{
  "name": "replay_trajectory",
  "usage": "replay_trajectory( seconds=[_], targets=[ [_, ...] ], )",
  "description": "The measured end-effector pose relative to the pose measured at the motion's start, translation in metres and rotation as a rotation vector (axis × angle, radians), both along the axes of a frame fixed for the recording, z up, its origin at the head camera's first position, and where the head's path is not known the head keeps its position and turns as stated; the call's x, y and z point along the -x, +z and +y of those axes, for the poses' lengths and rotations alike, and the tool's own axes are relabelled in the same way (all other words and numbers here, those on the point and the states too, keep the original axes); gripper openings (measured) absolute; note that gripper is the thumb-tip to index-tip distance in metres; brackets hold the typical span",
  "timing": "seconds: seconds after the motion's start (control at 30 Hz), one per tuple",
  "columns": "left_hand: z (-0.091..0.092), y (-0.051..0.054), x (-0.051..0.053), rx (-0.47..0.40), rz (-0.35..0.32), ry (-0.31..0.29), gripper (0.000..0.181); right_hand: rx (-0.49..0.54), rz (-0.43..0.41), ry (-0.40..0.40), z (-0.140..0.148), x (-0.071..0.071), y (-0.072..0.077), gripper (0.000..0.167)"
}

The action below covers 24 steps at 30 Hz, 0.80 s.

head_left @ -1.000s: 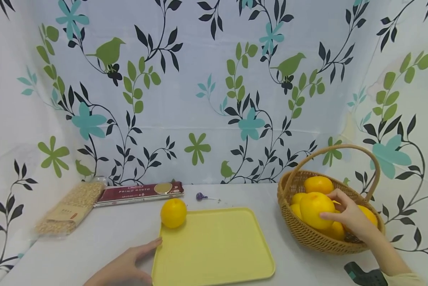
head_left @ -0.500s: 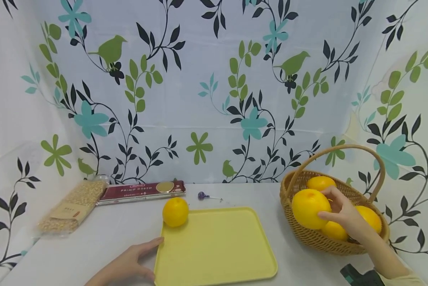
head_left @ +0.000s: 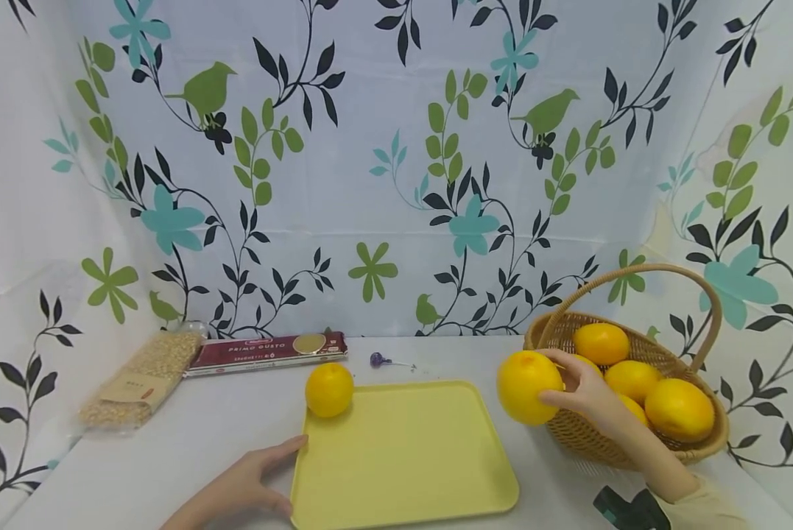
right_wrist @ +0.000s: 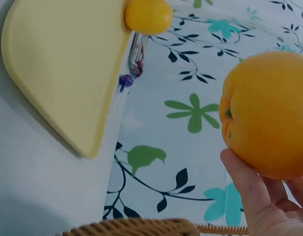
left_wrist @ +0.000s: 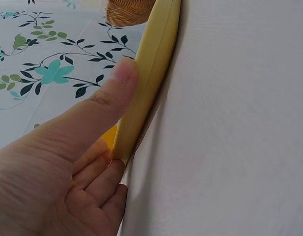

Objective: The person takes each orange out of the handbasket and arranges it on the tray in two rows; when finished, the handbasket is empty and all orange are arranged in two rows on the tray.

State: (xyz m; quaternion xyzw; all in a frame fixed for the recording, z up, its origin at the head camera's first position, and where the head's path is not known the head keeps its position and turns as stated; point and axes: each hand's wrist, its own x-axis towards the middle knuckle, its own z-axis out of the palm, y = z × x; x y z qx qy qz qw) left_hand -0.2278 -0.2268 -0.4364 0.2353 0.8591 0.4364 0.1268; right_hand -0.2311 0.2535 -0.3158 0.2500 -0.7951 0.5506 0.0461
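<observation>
A large orange (head_left: 530, 388) is in my right hand (head_left: 588, 394), gripped between thumb and fingers just left of the wicker basket (head_left: 584, 444). In the right wrist view the held orange (right_wrist: 269, 115) shows its stem end, clear of the basket rim. My left hand (head_left: 247, 478) rests at the left edge of a yellow tray (head_left: 409, 456). Seen from the left wrist, the thumb and fingertips of this hand (left_wrist: 68, 157) touch the rim of the tray (left_wrist: 151, 64). Another orange (head_left: 330, 390) sits on the tray's far left corner.
Several more oranges (head_left: 679, 409) lie in the basket, under its arched handle (head_left: 641, 269). Along the back are a bag of yellow kernels (head_left: 144, 379), a dark red spaghetti packet (head_left: 266, 353) and a purple lollipop (head_left: 379, 360). A patterned cloth (head_left: 396, 184) hangs behind.
My right hand has lifted the orange out of the basket and carried it left over the rim. The left hand keeps its place at the tray edge.
</observation>
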Motion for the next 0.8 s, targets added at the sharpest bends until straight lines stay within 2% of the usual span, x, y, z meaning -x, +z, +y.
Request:
replay_trajectory(
  seconds=[0.2,0.33,0.43,0.63,0.8],
  targets=[
    [0.0,0.0,0.0,-0.014,-0.028,0.003,0.089,-0.029,0.137,-0.067,-0.021,0.006,-0.009,0.05],
    [-0.001,0.0,0.001,0.01,0.0,0.021,0.09,-0.019,0.167,-0.096,-0.035,0.012,-0.009,0.047],
    [0.0,0.001,0.002,0.022,0.028,0.024,0.091,-0.009,0.189,-0.086,-0.044,0.019,-0.007,0.046],
    [0.0,0.003,0.003,0.008,0.061,0.016,0.089,0.037,0.176,-0.08,-0.063,0.033,-0.003,0.047],
    [0.0,0.002,0.001,-0.018,-0.012,0.032,0.089,0.046,0.148,-0.073,-0.077,0.047,-0.003,0.046]
  ],
)
